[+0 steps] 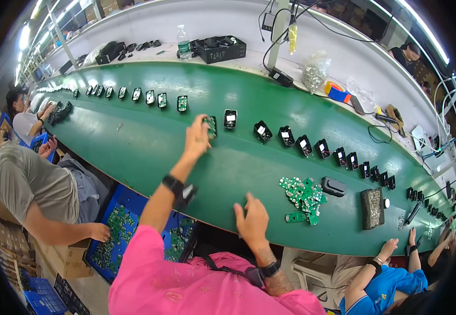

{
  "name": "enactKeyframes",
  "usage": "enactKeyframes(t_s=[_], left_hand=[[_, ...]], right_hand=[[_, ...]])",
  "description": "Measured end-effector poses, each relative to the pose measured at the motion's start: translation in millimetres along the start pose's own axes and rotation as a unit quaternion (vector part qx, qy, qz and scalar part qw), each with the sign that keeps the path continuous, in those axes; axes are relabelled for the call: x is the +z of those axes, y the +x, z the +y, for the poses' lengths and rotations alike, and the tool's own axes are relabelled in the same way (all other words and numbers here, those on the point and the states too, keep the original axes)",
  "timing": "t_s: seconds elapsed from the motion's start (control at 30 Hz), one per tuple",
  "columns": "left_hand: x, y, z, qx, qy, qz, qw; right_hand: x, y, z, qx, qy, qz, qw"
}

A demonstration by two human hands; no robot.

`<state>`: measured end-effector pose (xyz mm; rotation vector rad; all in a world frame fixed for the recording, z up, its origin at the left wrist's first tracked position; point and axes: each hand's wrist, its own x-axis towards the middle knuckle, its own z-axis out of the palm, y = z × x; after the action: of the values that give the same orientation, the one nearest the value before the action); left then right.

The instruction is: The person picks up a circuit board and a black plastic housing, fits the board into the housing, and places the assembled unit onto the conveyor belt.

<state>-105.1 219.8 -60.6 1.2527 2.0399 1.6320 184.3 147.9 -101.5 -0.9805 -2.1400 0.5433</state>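
Note:
My left hand reaches out over the green work table and grips a small black plastic case with a green circuit board in it. To the right of it stands a black open case with a white part inside and no green board showing. My right hand hovers by the near table edge, empty, with its fingers apart. A heap of green circuit boards lies to the right of that hand. Beside the heap rests a dark grey rounded case.
Cases with green boards run off to the left; black open cases run to the right. A block-shaped tray stands right of the heap. A blue bin of boards is below the edge. Co-workers sit on both sides.

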Motion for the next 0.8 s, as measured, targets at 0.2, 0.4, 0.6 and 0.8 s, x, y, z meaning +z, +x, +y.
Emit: enactKeyframes(t_s=[0.2,0.4,0.6,0.8], left_hand=[[24.6,106.8,-63.3,-0.018,0.106,-0.027,0.994],[3.1,128.9,-87.5,0.138,0.336,0.051,0.930],[24.4,72.9,-16.0,0.239,0.275,-0.222,0.904],[12.5,80.6,-39.3,0.222,0.263,-0.180,0.922]], right_hand=[[-0.7,-0.7,2.5,-0.010,-0.019,-0.016,1.000],[1.1,3.1,4.5,-0.033,0.039,0.007,0.999],[-65.7,-19.4,32.9,0.064,-0.116,0.093,0.987],[-118.6,-34.4,51.6,0.122,-0.166,-0.040,0.978]])
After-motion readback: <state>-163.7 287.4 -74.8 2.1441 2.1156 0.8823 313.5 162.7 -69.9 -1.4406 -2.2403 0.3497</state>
